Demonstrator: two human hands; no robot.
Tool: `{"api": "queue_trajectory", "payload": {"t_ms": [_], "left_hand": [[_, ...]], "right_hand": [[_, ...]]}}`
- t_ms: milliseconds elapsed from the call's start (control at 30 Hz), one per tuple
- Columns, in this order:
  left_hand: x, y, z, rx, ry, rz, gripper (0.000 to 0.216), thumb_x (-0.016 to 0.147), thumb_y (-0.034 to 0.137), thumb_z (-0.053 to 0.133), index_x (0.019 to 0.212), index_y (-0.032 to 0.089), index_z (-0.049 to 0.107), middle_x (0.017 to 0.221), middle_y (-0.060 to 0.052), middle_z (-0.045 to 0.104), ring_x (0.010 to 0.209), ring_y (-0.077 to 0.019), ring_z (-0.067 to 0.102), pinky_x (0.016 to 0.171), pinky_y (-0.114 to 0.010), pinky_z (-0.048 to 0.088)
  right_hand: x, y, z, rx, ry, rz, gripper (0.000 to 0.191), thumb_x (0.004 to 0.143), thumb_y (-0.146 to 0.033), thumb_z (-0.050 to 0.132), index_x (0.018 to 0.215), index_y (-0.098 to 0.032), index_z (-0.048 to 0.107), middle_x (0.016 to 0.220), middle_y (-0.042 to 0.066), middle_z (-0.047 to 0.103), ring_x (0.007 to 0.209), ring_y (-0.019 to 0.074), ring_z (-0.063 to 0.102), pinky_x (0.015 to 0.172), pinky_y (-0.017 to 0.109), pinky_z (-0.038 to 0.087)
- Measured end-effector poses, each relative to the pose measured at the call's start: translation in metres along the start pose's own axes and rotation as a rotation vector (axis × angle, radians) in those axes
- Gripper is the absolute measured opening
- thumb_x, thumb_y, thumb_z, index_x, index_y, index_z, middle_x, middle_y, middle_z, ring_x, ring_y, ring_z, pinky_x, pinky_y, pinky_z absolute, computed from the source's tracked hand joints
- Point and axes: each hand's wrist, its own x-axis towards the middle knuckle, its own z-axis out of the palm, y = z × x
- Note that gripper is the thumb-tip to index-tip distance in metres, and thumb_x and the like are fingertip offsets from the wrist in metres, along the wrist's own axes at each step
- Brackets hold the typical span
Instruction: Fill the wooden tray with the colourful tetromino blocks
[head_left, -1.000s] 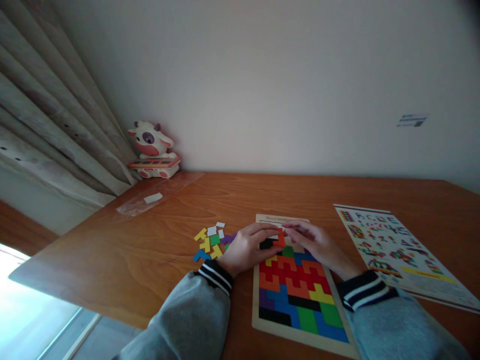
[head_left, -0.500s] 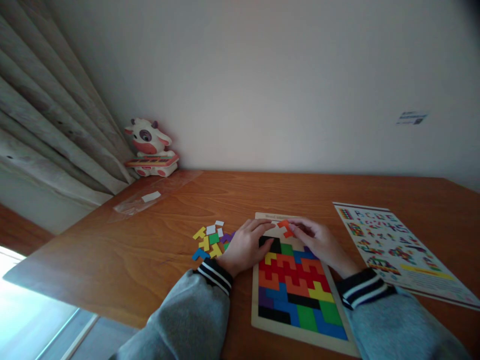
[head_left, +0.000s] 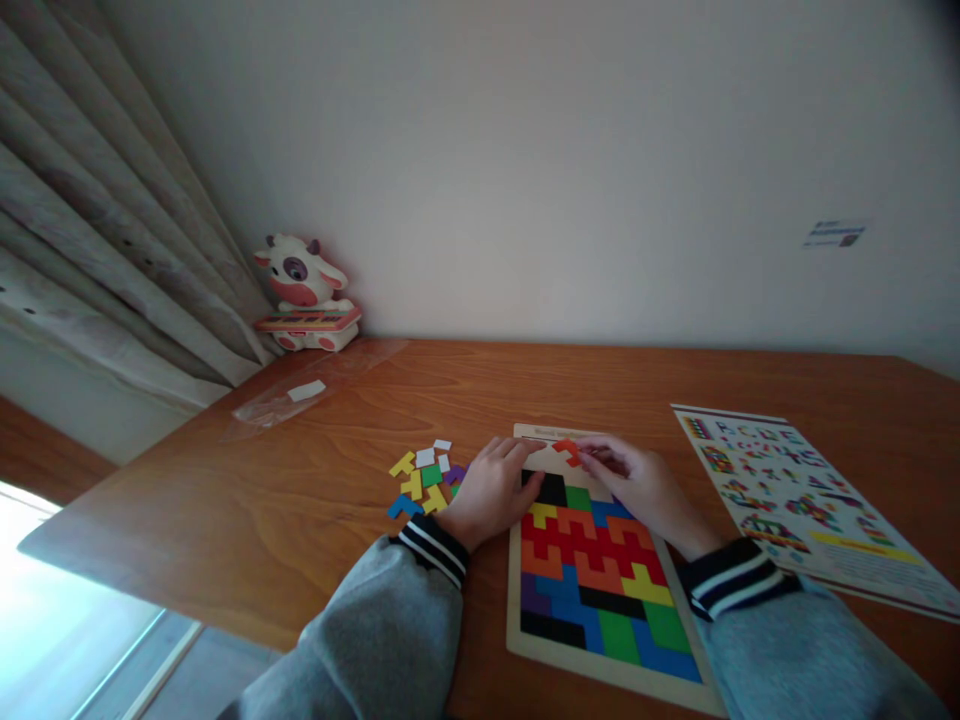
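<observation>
An orange-red puzzle piece (head_left: 568,451) is pinched between the thumb and fingers of my right hand (head_left: 626,480), above the bare upper part of the puzzle board (head_left: 514,600). My left hand (head_left: 496,488) lies over the board's upper left edge, thumb and fingers apart, with nothing held. Its thumb is close to a black piece (head_left: 553,490) in the top row. Below that row, colored pieces in red, orange, blue, green, yellow, black and purple fill the board. Left of my left hand lie loose pieces (head_left: 425,480), some of them partly hidden behind it.
A printed pattern sheet (head_left: 802,500) lies on the wooden table (head_left: 315,520) at the right. Clear plastic wrapping (head_left: 274,405) rests at the far left, near a cow toy with a keyboard (head_left: 309,295). A curtain (head_left: 112,230) hangs beside the table's left side.
The orange-red piece has turned and tilted a little in my right hand's fingers. My left hand stays almost in place. The whole view has shifted slightly.
</observation>
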Motion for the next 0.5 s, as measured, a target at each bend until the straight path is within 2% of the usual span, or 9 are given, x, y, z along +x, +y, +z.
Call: {"api": "queue_trajectory", "payload": {"t_ms": [133,267,400,500], "left_hand": [[0.0,0.001,0.0,-0.025,0.049,0.023,0.031,0.092,0.029,0.062,0.121,0.018,0.059,0.112,-0.008,0.069,0.104,-0.0231,0.063,0.094,-0.038,0.052],[0.001,0.004,0.0,-0.102,0.045,0.082,0.021,0.096,0.026,0.058,0.115,0.02,0.064,0.104,-0.005,0.071,0.097,-0.0182,0.065,0.091,-0.031,0.052],[0.001,0.005,0.0,-0.134,0.094,-0.055,0.022,0.096,0.02,0.055,0.115,0.021,0.065,0.101,-0.005,0.069,0.09,-0.0161,0.066,0.082,-0.026,0.053],[0.002,0.0,0.002,-0.116,0.134,-0.154,0.02,0.095,0.016,0.053,0.104,0.021,0.07,0.096,-0.004,0.068,0.088,-0.0158,0.066,0.079,-0.026,0.053]], "right_hand": [[0.0,-0.011,0.0,-0.099,-0.058,-0.152,0.021,0.09,-0.038,0.061,0.099,-0.025,0.074,0.104,0.006,0.075,0.097,0.0239,0.069,0.091,0.042,0.055],[-0.002,-0.023,0.004,-0.071,-0.116,-0.207,0.019,0.091,-0.038,0.061,0.095,-0.026,0.075,0.102,0.005,0.075,0.096,0.0226,0.068,0.09,0.04,0.055],[-0.003,-0.019,0.006,-0.06,-0.001,-0.142,0.025,0.092,-0.041,0.06,0.108,-0.026,0.07,0.105,0.006,0.072,0.088,0.0209,0.067,0.082,0.038,0.056],[-0.002,-0.011,0.003,-0.076,0.037,-0.12,0.026,0.093,-0.044,0.057,0.105,-0.025,0.07,0.105,0.007,0.07,0.089,0.0217,0.065,0.081,0.038,0.054]]}}
